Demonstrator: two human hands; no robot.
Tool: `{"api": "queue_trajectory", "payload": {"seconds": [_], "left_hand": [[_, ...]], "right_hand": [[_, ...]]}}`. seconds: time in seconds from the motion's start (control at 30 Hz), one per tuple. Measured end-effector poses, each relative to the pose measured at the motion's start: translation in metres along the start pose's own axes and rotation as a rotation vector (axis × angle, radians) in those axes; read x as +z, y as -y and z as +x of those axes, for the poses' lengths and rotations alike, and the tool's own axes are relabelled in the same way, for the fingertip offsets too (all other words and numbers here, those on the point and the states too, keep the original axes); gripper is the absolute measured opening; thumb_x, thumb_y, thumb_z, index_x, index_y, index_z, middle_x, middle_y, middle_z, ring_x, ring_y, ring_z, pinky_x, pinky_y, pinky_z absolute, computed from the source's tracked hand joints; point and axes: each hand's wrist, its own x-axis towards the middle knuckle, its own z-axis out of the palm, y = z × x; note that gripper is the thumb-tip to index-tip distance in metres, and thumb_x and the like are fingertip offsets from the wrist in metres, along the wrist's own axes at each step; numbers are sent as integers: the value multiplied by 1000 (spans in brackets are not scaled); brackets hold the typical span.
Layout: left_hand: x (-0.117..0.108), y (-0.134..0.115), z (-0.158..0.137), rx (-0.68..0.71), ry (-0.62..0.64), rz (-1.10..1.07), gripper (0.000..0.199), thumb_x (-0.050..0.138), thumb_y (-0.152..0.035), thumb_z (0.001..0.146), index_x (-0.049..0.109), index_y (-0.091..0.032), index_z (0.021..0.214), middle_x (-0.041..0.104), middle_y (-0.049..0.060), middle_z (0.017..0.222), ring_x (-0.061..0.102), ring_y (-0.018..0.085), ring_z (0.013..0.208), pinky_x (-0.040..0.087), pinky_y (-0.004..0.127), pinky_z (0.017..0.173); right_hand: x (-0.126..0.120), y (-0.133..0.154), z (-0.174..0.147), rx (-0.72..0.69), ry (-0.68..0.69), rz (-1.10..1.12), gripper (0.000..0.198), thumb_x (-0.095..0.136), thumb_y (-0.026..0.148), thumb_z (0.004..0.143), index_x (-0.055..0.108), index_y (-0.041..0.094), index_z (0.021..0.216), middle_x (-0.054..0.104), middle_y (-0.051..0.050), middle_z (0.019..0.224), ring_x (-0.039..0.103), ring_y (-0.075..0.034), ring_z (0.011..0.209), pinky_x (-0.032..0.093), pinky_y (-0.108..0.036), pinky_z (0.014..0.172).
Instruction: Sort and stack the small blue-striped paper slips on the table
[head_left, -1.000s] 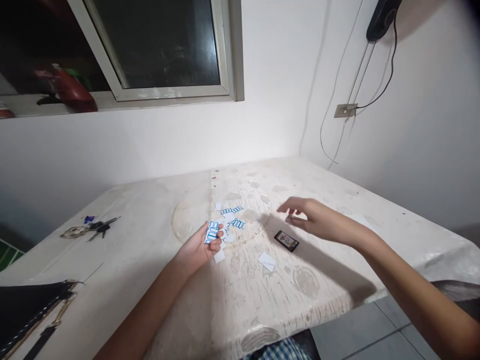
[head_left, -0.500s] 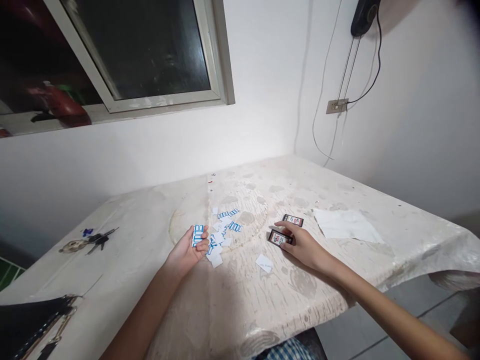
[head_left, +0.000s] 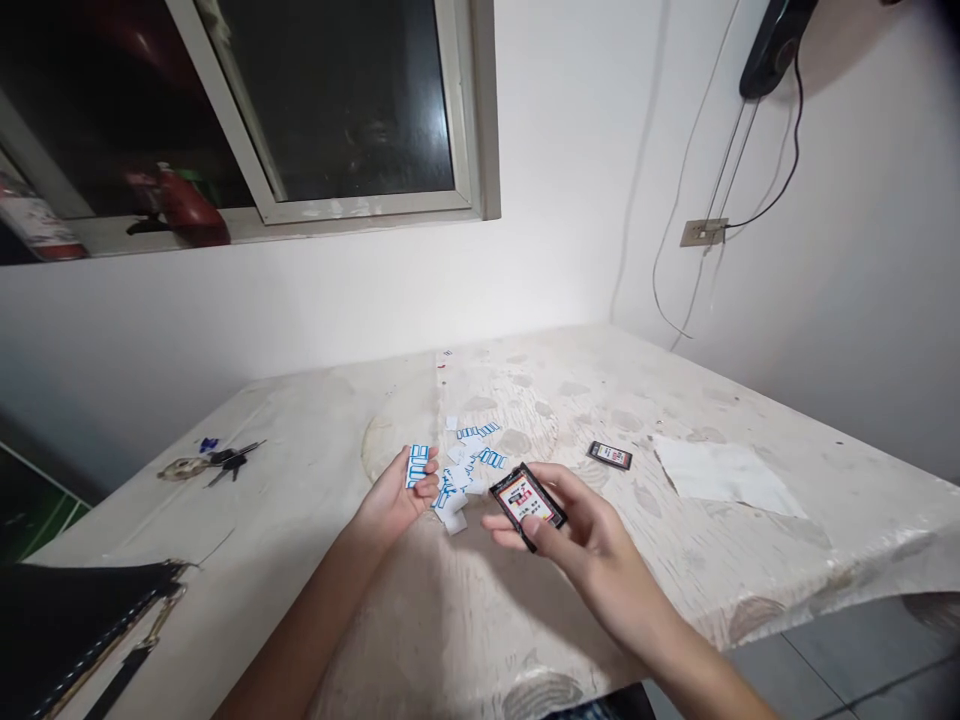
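Note:
My left hand is closed around a small white label sheet with blue rectangular outlines, held above the table. In my right hand is a flat black-edged packet with a white, yellow and red label, lifted and tilted, with the thumb on its face. A matching packet lies on the table beyond the right hand. Between the hands sits a loose pile of white and blue-outlined paper pieces.
On the right lies a white cloth or paper sheet. Keys rest on the left of the plastic-covered table. A black bag or case occupies the near left. The window and a wall socket are behind.
My right hand has picked up the nearer packet and brought it left toward the paper pile. The other packet stays on the table. My left hand still holds the label sheet. The view has shifted.

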Motion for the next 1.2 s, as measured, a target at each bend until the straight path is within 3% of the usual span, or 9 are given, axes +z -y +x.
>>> {"api": "queue_trajectory", "payload": {"seconds": [0.1,0.23,0.4,0.53,0.8,1.0,1.2], "left_hand": [[-2,2,-1,23,28,4,23,34,-26,90,49,-8,88,42,-1,58,33,4,42,30,14,39],[3,5,-7,42,81,79,35,39,-42,87,49,-9,80,31,-6,52,26,2,38,28,13,37],[27,9,-30,136,143,414,36,56,-47,76,50,-13,85,26,-9,51,20,1,37,18,12,32],[49,20,-65,162,260,643,34,63,-45,69,48,-15,77,26,-10,45,20,2,35,20,14,32],[59,45,-107,313,99,769,30,58,-41,75,44,-17,64,35,-6,41,31,4,35,22,16,33],[63,48,-112,271,75,736,31,59,-42,73,42,-18,62,29,-8,40,22,3,33,16,17,33],[63,57,-118,264,84,831,27,56,-42,76,46,-18,67,29,-7,43,21,3,35,17,18,34]], "right_hand": [[14,0,-3,-11,25,-22,32,59,29,78,44,21,106,61,-6,99,65,-19,85,51,-36,83],[14,0,4,68,132,-62,27,59,31,79,41,19,96,63,-5,81,65,-17,62,55,-31,58],[13,-4,10,107,163,-19,29,57,34,80,33,21,89,62,-1,70,62,-16,49,52,-27,44],[23,-9,2,102,125,59,27,51,38,84,30,22,87,61,1,64,59,-15,42,47,-22,36],[26,-14,-13,136,212,148,24,47,41,86,33,21,88,62,-3,67,59,-14,43,45,-21,37],[20,-17,-20,68,67,79,27,51,43,84,34,22,85,61,0,58,53,-11,38,40,-19,35],[20,-14,-25,101,42,170,27,50,42,84,30,24,90,60,2,54,51,-12,33,37,-18,30]]}}
